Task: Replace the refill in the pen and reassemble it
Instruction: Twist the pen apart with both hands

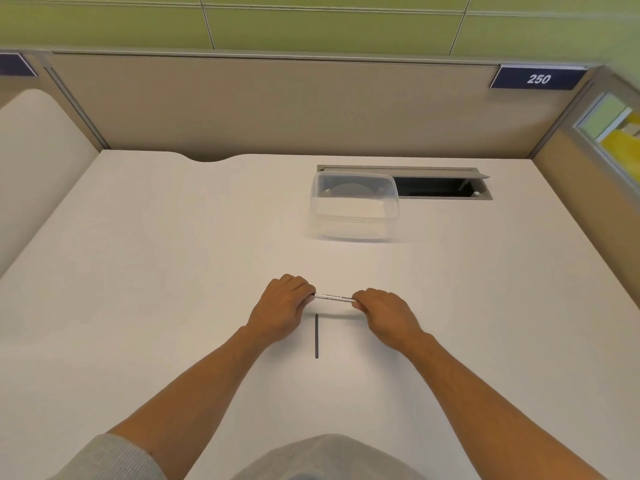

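A white pen (333,296) with dark print is held level just above the white desk (156,271). My left hand (281,306) grips its left end, where a dark tip shows, and my right hand (384,315) grips its right end. Both ends are hidden inside my fingers. A thin black refill (316,336) lies on the desk between my wrists, pointing away from me, just below the pen and apart from both hands.
A clear plastic container (354,209) stands farther back, right of centre. Behind it is an open cable hatch (443,187) in the desk. Beige partition walls enclose the back and sides; a sign reading 250 (538,79) hangs at the upper right.
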A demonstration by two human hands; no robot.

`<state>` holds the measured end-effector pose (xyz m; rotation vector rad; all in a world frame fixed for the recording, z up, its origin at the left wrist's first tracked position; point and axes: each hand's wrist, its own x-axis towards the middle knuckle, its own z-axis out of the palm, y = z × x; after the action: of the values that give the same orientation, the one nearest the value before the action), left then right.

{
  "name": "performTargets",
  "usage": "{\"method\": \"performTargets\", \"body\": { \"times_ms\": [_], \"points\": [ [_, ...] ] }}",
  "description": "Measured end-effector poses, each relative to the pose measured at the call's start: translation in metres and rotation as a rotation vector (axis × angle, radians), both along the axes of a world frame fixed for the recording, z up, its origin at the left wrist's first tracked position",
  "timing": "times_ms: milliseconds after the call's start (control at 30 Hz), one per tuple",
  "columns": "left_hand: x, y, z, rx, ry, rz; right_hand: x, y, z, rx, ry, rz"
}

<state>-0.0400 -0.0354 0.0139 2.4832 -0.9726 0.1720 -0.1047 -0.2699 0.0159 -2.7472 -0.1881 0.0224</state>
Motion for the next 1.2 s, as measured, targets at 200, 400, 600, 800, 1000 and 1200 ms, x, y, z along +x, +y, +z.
{"method": "performTargets", "body": {
  "times_ms": [200,400,600,800,1000,1200],
  "points": [
    [0.0,-0.001,0.003,-0.055,0.12,-0.012,0.002,0.001,0.006,-0.023,-0.096,0.001],
    [0.0,0.001,0.003,-0.126,0.316,0.01,0.001,0.005,0.009,-0.053,-0.173,0.0],
    [-0.002,0.001,0.009,-0.244,0.703,0.137,0.001,0.007,0.01,-0.046,-0.186,0.0],
    [-0.007,-0.005,0.013,-0.336,0.814,0.218,0.002,0.012,0.012,-0.041,-0.184,-0.002],
    [-0.005,-0.006,0.006,-0.494,0.972,0.308,0.002,0.013,0.011,-0.023,-0.176,-0.011],
    [-0.003,-0.002,-0.006,-0.562,0.845,0.257,-0.001,0.009,0.008,-0.007,-0.145,-0.03]
  ]
}}
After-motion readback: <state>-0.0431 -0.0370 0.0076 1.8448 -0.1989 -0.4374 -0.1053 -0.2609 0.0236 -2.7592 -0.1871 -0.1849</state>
